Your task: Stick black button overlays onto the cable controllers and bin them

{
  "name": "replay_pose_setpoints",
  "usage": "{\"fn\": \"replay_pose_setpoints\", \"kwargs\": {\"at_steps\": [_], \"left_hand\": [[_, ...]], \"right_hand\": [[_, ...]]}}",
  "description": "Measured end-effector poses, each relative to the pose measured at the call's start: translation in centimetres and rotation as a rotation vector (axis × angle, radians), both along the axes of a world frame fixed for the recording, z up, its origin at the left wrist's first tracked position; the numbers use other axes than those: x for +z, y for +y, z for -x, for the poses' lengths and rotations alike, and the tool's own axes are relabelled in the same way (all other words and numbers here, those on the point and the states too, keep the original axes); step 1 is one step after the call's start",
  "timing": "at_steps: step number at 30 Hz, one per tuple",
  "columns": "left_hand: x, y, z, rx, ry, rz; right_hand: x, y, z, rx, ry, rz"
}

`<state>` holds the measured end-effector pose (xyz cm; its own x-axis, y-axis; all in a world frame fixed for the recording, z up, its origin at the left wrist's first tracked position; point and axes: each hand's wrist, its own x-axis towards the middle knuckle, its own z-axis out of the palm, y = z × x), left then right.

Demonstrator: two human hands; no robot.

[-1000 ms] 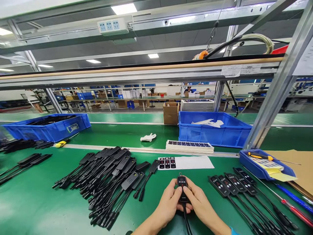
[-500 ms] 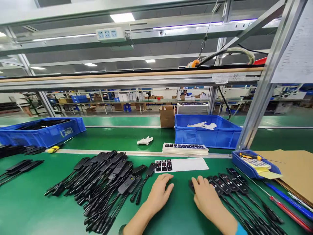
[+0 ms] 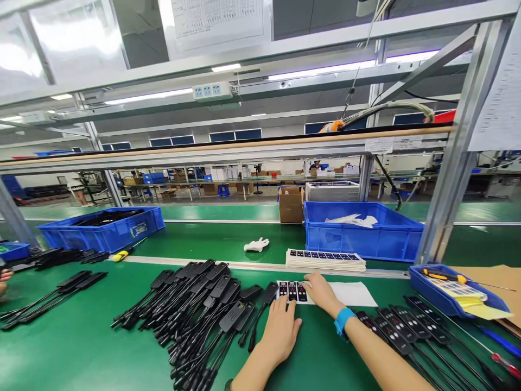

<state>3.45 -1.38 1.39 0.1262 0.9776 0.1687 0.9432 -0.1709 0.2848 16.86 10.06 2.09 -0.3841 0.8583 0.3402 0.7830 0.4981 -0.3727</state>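
Note:
My right hand is over the white label sheet, its fingertips at the rightmost of three black labels. Its fingers are apart and nothing shows in them. Just below the sheet's left end, my left hand rests with fingers stretched out, fingertips near the labels' lower edge. Left of it lies a black cabled controller beside a large pile of similar controllers with plain faces up. To the right, several controllers with labelled faces lie in a row.
Behind the sheet sit a stack of label sheets, a white glove and a blue bin. A small blue tray holds a screwdriver. Another blue bin stands left. Another person's hand shows at the left edge.
My right hand has left the controllers on the right and moved leftward onto the label sheet. My left hand has come closer to the labels. The view has shifted left and up.

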Motion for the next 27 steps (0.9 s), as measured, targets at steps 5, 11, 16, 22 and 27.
{"fn": "replay_pose_setpoints", "kwargs": {"at_steps": [5, 11, 16, 22, 27], "left_hand": [[-0.3, 0.1, 0.0, 0.024, 0.033, -0.047], [0.7, 1.4, 1.4, 0.235, 0.081, -0.117], [1.5, 2.3, 3.2, 0.450, 0.118, -0.131], [1.7, 1.9, 3.5, 0.466, 0.036, -0.120], [2.6, 0.6, 2.8, 0.373, -0.262, -0.079]], "right_hand": [[-0.7, 0.0, -0.5, 0.039, 0.270, -0.040], [0.8, -3.7, -4.6, 0.004, 0.565, -0.060], [0.2, -7.4, -6.1, 0.016, 0.745, 0.051], [-0.6, -9.0, -5.9, 0.094, 0.850, 0.199], [0.2, -9.6, -6.0, 0.104, 0.938, 0.240]]}}
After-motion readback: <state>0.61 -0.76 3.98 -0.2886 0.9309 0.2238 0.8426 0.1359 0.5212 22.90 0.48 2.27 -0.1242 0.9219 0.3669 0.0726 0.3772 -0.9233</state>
